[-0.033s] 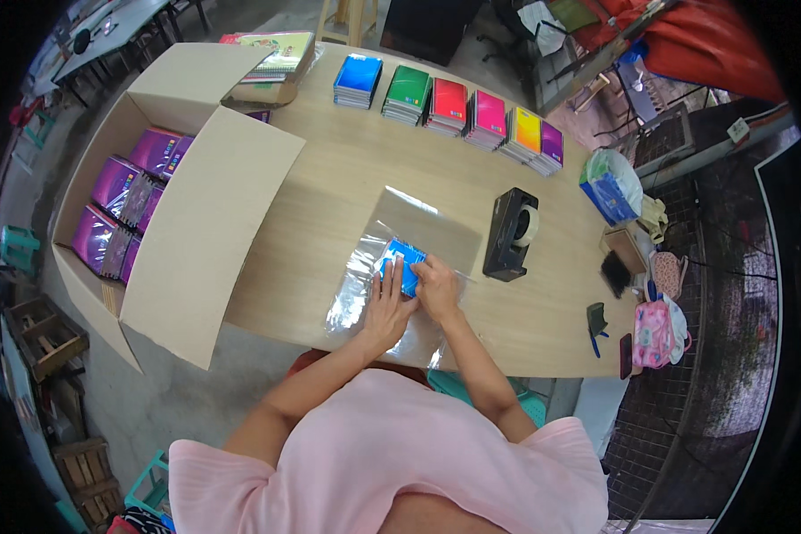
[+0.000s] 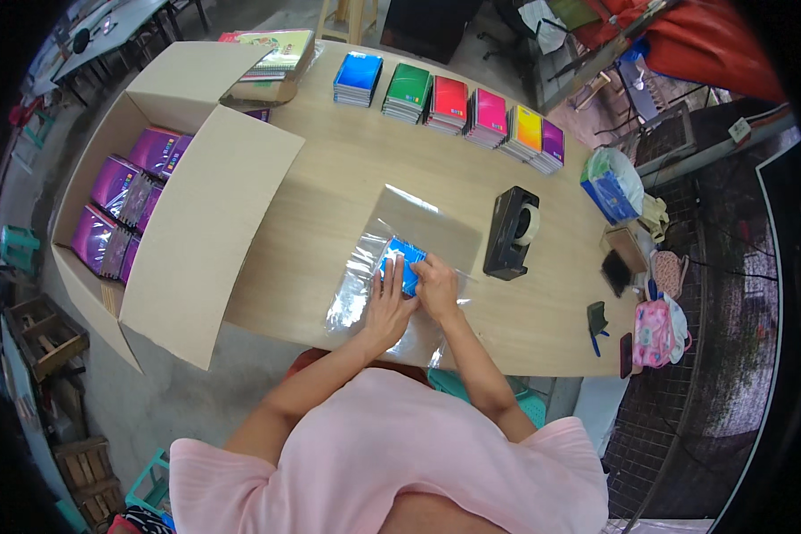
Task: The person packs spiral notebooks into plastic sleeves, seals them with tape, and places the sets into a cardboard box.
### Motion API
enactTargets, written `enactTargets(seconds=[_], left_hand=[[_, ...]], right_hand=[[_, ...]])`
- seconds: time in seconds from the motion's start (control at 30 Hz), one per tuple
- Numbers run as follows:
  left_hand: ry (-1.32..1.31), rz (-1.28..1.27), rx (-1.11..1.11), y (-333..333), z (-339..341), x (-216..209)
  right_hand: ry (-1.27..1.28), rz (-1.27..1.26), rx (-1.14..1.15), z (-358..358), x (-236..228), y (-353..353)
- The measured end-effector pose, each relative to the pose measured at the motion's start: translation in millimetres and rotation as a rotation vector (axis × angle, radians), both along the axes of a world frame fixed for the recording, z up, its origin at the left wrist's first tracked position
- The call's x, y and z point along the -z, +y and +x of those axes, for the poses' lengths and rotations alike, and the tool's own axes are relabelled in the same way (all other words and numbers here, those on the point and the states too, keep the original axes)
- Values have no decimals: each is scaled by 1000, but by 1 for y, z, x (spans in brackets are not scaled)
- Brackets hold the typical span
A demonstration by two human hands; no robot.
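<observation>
A small blue notebook lies on sheets of clear plastic film spread over the table in front of me. My left hand presses on its lower left part, fingers stretched out and lying flat. At the right edge of the notebook, my right hand is closed with bent fingers. What its fingertips pinch is hidden. The film reaches past the notebook on the far and near sides. To the right of the film stands a black tape dispenser with a roll of tape in it.
Along the far edge stand stacks of blue, green, red, pink, yellow and purple notebooks. An open carton of wrapped purple notebooks sits at the left. A blue bag, a dark-and-blue tool and a pink pouch lie at the right.
</observation>
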State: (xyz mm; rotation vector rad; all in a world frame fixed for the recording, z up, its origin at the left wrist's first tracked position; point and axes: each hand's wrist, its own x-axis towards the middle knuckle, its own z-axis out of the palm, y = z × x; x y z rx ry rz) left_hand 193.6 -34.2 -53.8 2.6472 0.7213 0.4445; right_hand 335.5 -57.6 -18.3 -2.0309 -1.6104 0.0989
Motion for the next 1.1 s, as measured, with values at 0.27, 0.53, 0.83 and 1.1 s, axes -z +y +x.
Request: enactTargets(seconds=[0.27,0.53,0.83,1.1], left_hand=[[181,77,-30,3,9,0],[-33,-52,-23,3,11,6],[-249,72,-120,47,-34,-2],[-361,87,-264,109,-56,-3]], right_hand=[[20,-20,10,-2,6,2],[-85,-20,5,-14,11,3],[-183,-166,-89,-15,-7,-34],[-142,-133,-107,-7,7,-38]])
